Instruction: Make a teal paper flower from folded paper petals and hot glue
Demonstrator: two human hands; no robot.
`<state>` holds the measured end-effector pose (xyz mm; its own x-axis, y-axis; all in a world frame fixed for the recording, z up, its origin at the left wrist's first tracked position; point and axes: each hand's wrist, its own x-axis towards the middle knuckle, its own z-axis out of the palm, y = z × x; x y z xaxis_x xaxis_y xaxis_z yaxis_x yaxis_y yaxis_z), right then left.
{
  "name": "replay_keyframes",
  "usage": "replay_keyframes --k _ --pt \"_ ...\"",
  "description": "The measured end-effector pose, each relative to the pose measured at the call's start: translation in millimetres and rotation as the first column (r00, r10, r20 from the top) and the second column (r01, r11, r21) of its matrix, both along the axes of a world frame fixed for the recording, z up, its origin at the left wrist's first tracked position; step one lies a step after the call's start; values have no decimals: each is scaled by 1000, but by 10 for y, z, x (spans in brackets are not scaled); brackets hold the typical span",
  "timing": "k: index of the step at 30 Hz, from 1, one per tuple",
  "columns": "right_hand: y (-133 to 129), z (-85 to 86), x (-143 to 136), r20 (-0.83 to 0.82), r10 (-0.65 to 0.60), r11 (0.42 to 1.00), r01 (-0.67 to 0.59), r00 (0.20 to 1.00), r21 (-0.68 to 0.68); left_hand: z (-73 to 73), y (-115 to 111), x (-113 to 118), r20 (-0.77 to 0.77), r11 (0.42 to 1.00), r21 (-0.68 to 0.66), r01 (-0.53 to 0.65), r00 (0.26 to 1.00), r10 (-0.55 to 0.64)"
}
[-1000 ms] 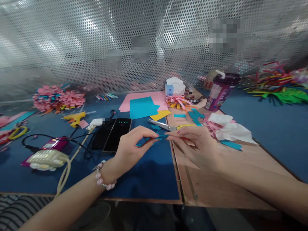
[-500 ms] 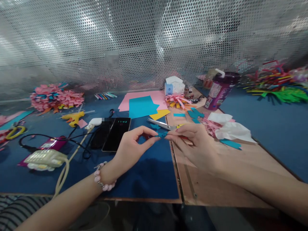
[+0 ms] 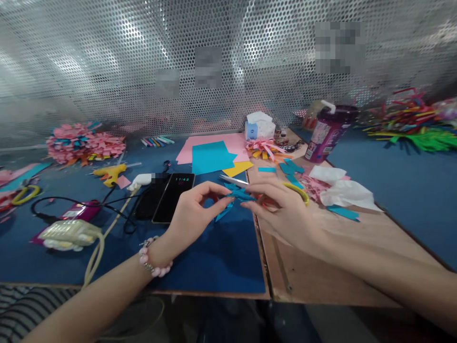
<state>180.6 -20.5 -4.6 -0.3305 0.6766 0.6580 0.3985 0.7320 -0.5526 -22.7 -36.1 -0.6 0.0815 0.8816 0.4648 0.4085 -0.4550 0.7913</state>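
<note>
While thumb and finger of the left hand (image 3: 194,209) pinch it, the blue paper (image 3: 243,194) sits between both hands.

Paper crumpled, long axis roughly crosswise from left fingertips toward right, one tail slanting down past the left thumb; left hand nearer, gripping its near end. Right hand (image 3: 289,214) bent at the paper's other end, index against it or just beside, thumb apart below; cannot tell if it grips. Scissors (image 3: 233,180) just beyond, blades pointing left, handles partly behind right hand. Phone (image 3: 174,195) beside left hand, on the blue tabletop (image 3: 221,267).
</note>
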Motion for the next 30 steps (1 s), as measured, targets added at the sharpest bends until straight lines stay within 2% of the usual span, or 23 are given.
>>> replay_keyframes --k 5,8,12,16,22,30 --pt "-14 14 -21 10 30 999 -30 999 31 13 7 23 36 999 -28 24 999 -23" --pt "-23 -3 -19 -3 36 999 -36 999 35 36 23 33 93 994 -94 64 994 -55" --pt "-23 -26 -5 -6 41 996 -40 999 84 30 33 20 72 982 -162 98 994 -87" --pt "-20 -28 3 -15 56 993 -54 998 106 1 24 8 57 991 -101 85 995 -80" --pt "-27 -30 -9 -64 67 987 -57 996 148 13 -8 -3 -60 998 22 62 996 -61" --pt "-36 -32 -4 -67 77 983 -64 995 172 -11 -41 -18 -95 990 91 111 990 -102"
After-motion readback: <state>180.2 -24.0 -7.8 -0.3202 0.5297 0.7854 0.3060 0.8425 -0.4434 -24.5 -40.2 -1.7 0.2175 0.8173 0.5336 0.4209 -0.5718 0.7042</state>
